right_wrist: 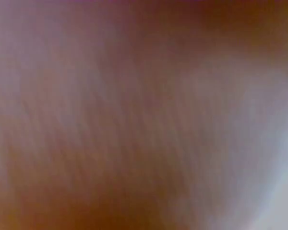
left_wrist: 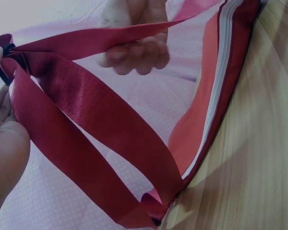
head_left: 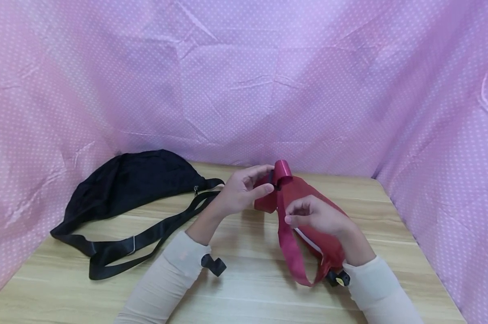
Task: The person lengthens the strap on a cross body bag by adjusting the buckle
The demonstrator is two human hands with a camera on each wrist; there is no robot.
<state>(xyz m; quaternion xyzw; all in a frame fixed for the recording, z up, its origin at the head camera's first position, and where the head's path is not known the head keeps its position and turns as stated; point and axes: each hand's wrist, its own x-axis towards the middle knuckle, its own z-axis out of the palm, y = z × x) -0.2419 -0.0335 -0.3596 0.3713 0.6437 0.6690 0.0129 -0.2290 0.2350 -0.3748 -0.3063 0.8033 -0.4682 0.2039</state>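
A red waist bag (head_left: 321, 234) lies to the right of centre, its white zip (left_wrist: 216, 91) along one side. My left hand (head_left: 246, 186) holds its red strap at a small black slider (head_left: 275, 184), where a loop of webbing (head_left: 283, 170) stands up. From the slider the strap (left_wrist: 77, 91) runs down to the bag's end in the left wrist view. My right hand (head_left: 314, 216), fingers curled, pinches the hanging strap length (head_left: 289, 252) at its edge, over the bag. The right wrist view is only a blur.
On the left of the wooden table (head_left: 244, 292) lies a black waist bag (head_left: 134, 180), its black strap (head_left: 114, 252) looped toward the front with a metal adjuster (head_left: 133, 244). Pink dotted cloth (head_left: 244, 90) walls the table at the back and sides.
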